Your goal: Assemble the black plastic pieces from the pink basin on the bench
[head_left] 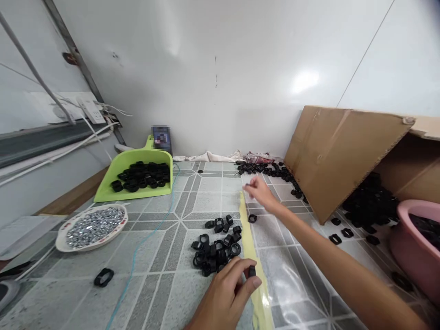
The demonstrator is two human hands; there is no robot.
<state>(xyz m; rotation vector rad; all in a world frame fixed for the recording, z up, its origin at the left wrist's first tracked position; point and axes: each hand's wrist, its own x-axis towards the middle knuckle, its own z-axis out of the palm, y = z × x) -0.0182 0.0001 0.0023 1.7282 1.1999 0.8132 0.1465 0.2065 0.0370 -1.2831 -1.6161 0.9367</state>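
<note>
L hand (223, 293), btm ctr of frame, has one blk ring (252, 271) pinched btwn thumb & index, longer visible side running roughly up-down the frame; loose pile (215, 250) sits just above-left, nearer L hand. Right of the yellow strip (249, 238), R hand (261, 192) is just right of frame ctr, w/ lone ring (252, 221) just below & nearer it; fingertips together, can't tell if holding anything.
</note>
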